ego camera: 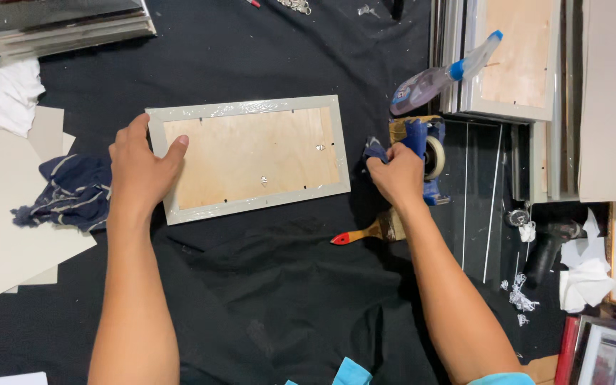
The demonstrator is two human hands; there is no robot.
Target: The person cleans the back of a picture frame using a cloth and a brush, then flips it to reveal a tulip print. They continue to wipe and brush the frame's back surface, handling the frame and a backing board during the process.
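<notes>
Two bare hands work over a black cloth (265,285) that covers the table. The left hand (140,167) rests on the left end of a picture frame (247,158) lying face down, its plywood back up and its pale grey border wrapped in clear film; the thumb lies on the wood near the top left corner while the other fingers curl around the frame's outer left edge, so the hand clamps that short side. The frame sits flat near the middle of the cloth, tilted slightly, its right end a little higher than its left. The right hand (397,175) is just beside the frame's right edge, not touching it, with its fingers closed on a small dark blue rag (378,150). Right behind that hand stands a blue tape dispenser (425,153) with a roll of tape. A paintbrush (372,232) with a red-tipped wooden handle lies on the cloth below the right wrist. A spray bottle (440,78) with a blue nozzle leans on a stack of frames (515,57) at upper right. A striped dark blue cloth (73,192) lies bunched left of the left hand, on pale cardboard sheets (1,214).
</notes>
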